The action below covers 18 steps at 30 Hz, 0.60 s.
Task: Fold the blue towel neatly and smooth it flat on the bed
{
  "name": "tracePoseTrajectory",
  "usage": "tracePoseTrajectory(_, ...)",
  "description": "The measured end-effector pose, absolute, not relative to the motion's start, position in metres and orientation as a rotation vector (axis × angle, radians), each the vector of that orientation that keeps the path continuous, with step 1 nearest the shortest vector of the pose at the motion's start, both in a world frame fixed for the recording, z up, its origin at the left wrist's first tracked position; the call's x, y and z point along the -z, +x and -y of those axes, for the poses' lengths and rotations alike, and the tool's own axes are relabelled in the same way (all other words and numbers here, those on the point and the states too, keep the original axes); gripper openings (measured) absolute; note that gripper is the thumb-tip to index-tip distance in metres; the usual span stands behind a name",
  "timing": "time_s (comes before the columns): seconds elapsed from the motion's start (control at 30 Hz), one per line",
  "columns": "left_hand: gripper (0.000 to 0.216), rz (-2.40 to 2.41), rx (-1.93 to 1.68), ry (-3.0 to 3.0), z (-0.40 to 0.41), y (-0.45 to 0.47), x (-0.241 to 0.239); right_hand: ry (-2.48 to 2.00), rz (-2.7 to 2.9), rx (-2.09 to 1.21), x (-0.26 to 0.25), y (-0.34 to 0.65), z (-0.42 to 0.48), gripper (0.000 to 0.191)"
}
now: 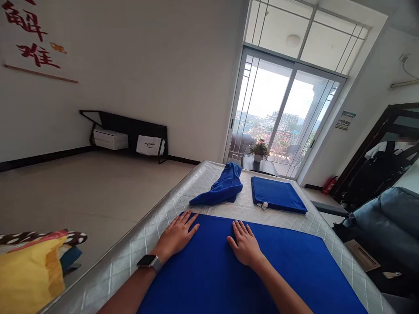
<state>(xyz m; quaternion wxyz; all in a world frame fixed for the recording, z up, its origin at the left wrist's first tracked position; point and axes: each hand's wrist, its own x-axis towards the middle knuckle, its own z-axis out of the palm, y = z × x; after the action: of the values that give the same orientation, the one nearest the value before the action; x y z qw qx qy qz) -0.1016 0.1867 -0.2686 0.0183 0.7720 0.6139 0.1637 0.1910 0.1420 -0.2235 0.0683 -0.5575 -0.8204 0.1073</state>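
A large blue cloth lies spread smooth over the near part of a quilted mattress. My left hand rests flat at its far left corner, fingers stretched out. On the same cloth, close to the far edge, my right hand lies palm down with its fingers straight. Neither hand grips anything. Just beyond the left hand is a crumpled blue cloth. To its right sits a neatly folded blue cloth with a white label at its near edge.
A potted plant stands on a dark small table past the mattress, before glass doors. At right are a dark sofa and a cardboard piece. Yellow fabric is at lower left. A person is at far right.
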Motion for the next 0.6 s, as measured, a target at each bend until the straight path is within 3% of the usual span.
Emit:
tracePoseTrajectory(0.4,0.062,-1.942,-0.436,2.361,-0.190,-0.104,0.271,-2.327,1.976,-0.071,0.262,0.495,-0.122,0.075)
tracePoseTrajectory(0.6,0.061,-1.957,-0.399,2.356,-0.187,-0.103,0.266,-2.385,1.904,0.052,0.281,0.538,-0.122,0.072)
